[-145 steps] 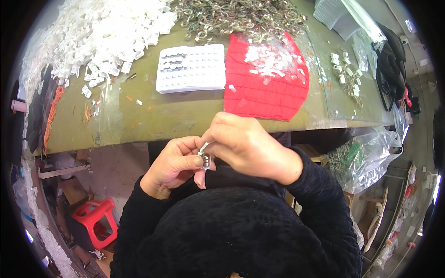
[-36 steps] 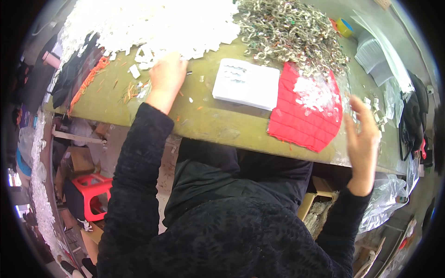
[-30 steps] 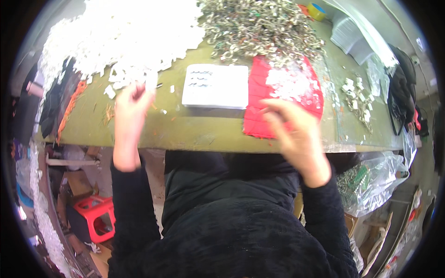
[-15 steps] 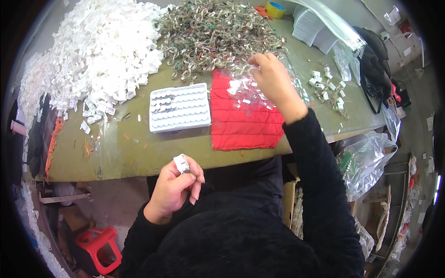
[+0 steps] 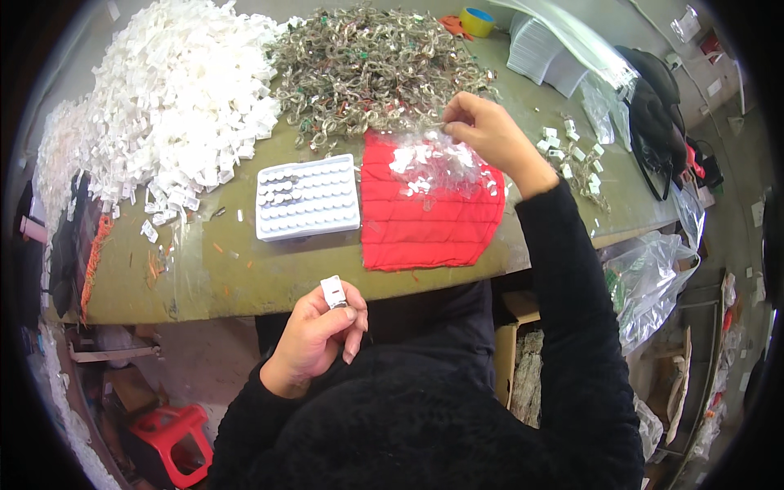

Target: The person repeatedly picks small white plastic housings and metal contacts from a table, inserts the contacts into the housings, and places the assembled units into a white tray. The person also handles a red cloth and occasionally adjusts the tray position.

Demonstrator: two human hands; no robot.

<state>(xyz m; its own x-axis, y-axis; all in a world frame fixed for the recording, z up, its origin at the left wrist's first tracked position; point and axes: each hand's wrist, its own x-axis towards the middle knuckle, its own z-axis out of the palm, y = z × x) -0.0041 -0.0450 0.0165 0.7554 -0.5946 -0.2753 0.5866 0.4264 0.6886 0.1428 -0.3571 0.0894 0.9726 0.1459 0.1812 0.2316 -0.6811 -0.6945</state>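
Note:
Above the near edge of the table, my left hand [image 5: 321, 333] pinches a small white plastic housing [image 5: 333, 291] with a dark slot in its face. My right hand [image 5: 496, 140] reaches over the far part of a red quilted cloth [image 5: 429, 233], thumb and forefinger drawn together; whatever is between them is too small to make out. Just below those fingers, a scatter of tiny white pieces and clear film [image 5: 437, 163] lies on the cloth. Beyond it rises a heap of coiled, clear-jacketed cables [image 5: 376, 69]. Left of the cloth sits a white tray [image 5: 309, 233] with rows of round white pieces, some dark ones among them.
A large mound of white plastic housings [image 5: 180, 98] covers the table's far left. To the right lie cables with white ends [image 5: 576, 159], a stack of white sheets [image 5: 545, 53] and a black bag [image 5: 653, 106]. A yellow tape roll [image 5: 476, 22] stands at the back.
My right hand has shifted slightly right and nearer over the cloth, with its fingers closer to the white pieces. My left hand still holds the housing, turned a little more upright. The view has shifted slightly.

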